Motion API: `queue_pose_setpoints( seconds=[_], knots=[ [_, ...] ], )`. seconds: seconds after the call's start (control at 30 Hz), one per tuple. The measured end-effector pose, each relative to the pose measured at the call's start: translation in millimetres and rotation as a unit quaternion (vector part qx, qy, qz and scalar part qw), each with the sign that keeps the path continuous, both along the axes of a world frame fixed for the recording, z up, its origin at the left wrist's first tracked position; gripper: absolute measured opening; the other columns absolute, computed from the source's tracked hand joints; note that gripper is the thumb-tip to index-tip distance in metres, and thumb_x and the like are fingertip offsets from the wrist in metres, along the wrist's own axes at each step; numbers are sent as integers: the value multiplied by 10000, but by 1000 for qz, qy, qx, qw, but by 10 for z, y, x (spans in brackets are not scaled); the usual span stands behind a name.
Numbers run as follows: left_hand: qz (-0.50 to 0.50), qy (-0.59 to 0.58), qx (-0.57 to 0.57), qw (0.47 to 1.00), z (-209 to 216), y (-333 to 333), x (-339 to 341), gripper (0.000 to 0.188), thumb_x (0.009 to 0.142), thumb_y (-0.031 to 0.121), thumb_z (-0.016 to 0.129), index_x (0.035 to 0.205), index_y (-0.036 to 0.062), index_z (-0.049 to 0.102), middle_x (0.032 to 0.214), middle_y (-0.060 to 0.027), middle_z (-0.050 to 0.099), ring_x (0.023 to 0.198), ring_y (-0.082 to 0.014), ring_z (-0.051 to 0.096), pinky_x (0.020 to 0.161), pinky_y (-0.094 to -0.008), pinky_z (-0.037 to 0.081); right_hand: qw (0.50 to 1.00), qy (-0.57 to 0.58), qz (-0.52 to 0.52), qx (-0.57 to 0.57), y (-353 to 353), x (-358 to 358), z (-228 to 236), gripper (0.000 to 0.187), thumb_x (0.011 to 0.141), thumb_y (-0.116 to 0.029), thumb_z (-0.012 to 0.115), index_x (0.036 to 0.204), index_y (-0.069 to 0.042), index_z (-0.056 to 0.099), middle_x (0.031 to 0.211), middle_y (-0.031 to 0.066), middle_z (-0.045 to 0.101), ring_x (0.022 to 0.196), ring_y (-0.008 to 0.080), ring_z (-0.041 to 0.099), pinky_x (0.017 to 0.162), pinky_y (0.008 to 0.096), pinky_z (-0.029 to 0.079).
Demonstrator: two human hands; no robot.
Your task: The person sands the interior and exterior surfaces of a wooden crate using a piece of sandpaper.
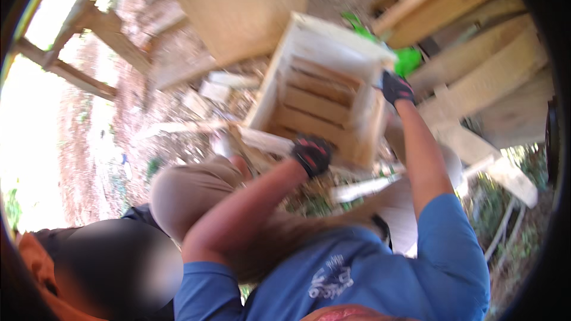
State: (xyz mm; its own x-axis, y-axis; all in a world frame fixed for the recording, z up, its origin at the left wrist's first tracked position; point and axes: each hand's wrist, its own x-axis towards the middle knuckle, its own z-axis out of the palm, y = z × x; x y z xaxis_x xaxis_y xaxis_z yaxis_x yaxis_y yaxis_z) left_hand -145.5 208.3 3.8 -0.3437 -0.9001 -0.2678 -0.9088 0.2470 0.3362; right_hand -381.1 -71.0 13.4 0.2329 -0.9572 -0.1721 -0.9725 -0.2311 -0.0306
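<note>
In front of my knees is a pale wooden crate [318,104] with a slatted bottom, its open side facing me and its frame turned at an angle. My left hand [312,156], in a black glove with red marks, is closed over the crate's near edge. At the right side my right hand [397,88], gloved the same way, is closed on the crate's rim. A small bluish bit shows beside its fingers, too blurred to name. Both hands' fingertips are partly hidden by motion blur and the crate's edges.
A large plywood sheet [241,9] lies beyond the crate. Wood offcuts [214,90] litter the ground to the left. Thick planks [449,9] and a bright green thing [407,61] are at the right. A person in orange [38,267] is close at the lower left.
</note>
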Motion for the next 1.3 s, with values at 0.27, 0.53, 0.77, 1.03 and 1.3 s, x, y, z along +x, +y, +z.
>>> queue_pose_setpoints(
  seconds=[0.27, 0.53, 0.77, 1.03, 1.3],
  knots=[
    [14, 23, 41, 999, 208, 8, 69, 299, 868, 254, 553, 1039, 116, 755, 1129, -167, 744, 1070, -338, 713, 891, -483, 550, 988, -40, -147, 37, 396, 62, 28, 726, 1027, -602, 314, 1352, -17, 596, 1368, 293, 603, 1305, 445, 562, 1102, 508, 435],
    [-29, 32, -1, 999, 45, -93, -23, 319, 795, 262, 607, 1021, 89, 750, 1030, -177, 759, 977, -364, 731, 856, -481, 567, 996, -30, -75, 24, 2033, -207, 95, 606, 1041, -570, 362, 1122, -24, 615, 1045, 290, 722, 1004, 474, 697, 945, 571, 515],
    [-28, 0, 53, 998, 232, -104, -101, 414, 780, 321, 675, 1122, 94, 726, 1170, -180, 723, 1112, -357, 689, 942, -484, 530, 995, -34, -89, -17, 1502, -124, 104, 582, 1056, -504, 336, 1154, -39, 672, 1185, 265, 691, 1119, 454, 656, 978, 559, 500],
    [-7, 34, 16, 999, 68, -48, -54, 472, 767, 360, 709, 1167, 108, 708, 1200, -182, 712, 1150, -360, 676, 979, -482, 527, 997, -15, -73, -12, 28, -78, 49, 629, 1056, -505, 251, 1367, -104, 622, 1451, 181, 580, 1309, 393, 569, 1112, 497, 435],
    [-29, 31, 55, 998, 33, -118, -4, 457, 772, 364, 697, 1145, 101, 716, 1173, -196, 719, 1103, -378, 691, 944, -498, 547, 987, -75, -138, 14, 635, -57, 186, 725, 1037, -586, 289, 1273, -9, 660, 1323, 257, 643, 1238, 435, 609, 1070, 516, 461]
  ],
)
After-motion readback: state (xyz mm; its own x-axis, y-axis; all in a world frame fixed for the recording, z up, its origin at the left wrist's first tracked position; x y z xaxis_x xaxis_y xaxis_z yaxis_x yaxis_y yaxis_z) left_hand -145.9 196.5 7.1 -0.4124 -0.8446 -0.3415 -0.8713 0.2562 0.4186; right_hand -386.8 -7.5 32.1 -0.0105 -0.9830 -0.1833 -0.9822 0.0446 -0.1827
